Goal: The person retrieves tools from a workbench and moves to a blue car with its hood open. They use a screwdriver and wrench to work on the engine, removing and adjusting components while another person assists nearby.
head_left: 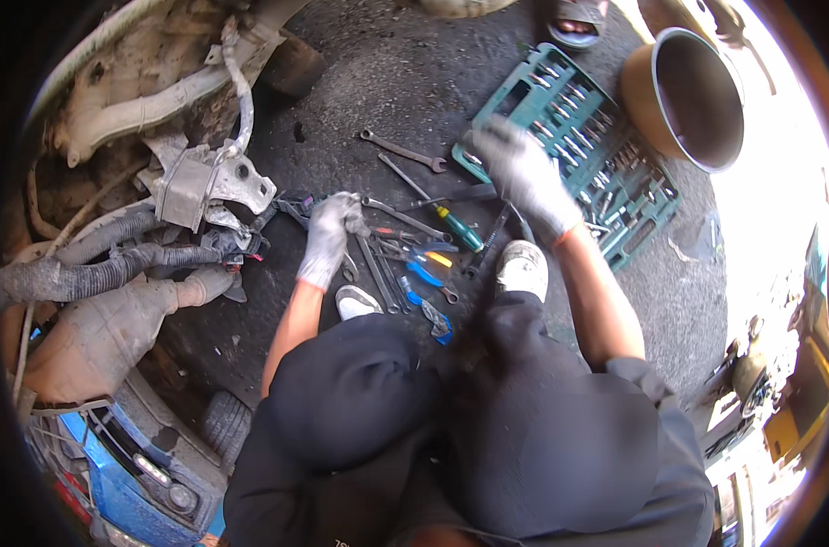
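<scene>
My left hand (328, 232), in a pale work glove, is curled closed beside a pile of tools on the dark ground. What its fingers hold, if anything, is hidden. Close to its fingertips lies a long wrench (405, 217). My right hand (526, 178), gloved too, is smeared by motion over the near left edge of a green socket set case (626, 232), which lies open with rows of metal sockets and bits. Between the hands are a screwdriver (460, 228) with a green handle, a combination wrench (403, 151), and pliers (423, 273) with blue grips.
At left stand a dirty metal bracket (191, 187), a ribbed hose (86, 273) and vehicle parts. A large round metal pot (640, 87) stands beyond the case. Another person's foot (576, 23) shows at the top. My shoes (522, 269) are beside the tools.
</scene>
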`<state>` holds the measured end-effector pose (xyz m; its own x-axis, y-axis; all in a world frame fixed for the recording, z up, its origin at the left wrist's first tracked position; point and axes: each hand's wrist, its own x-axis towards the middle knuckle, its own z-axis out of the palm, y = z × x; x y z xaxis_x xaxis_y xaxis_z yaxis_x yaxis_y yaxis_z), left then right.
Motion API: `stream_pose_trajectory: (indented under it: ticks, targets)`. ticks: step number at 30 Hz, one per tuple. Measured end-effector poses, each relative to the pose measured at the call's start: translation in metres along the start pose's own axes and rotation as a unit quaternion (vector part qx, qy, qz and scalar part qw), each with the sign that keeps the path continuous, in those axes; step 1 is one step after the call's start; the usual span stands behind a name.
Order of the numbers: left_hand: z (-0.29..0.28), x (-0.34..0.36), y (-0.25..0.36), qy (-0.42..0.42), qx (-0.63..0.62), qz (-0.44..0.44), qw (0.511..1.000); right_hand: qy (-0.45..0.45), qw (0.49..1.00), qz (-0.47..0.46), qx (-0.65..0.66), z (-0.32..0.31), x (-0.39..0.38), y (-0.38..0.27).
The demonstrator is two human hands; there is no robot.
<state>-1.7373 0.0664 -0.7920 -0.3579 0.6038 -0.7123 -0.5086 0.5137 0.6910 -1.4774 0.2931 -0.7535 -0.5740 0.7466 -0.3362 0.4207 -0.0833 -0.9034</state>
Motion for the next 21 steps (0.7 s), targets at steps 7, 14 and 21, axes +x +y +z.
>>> stream_pose_trajectory:
  ticks: [7, 14, 21]
  targets:
    - [-0.043, -0.102, 0.022, -0.146, -0.381, 0.151, 0.9, -0.223, 0.927, -0.037, -0.3, 0.066, -0.082, 0.06]
    - [-0.088, -0.109, -0.025, 0.136, 0.197, 0.052, 0.969, -0.299, 0.852, -0.075, -0.422, 0.115, -0.08, 0.063]
    - [-0.077, -0.037, -0.081, 0.174, 0.624, -0.053, 0.76, -0.301, 0.871, -0.004, -0.389, 0.151, -0.08, 0.042]
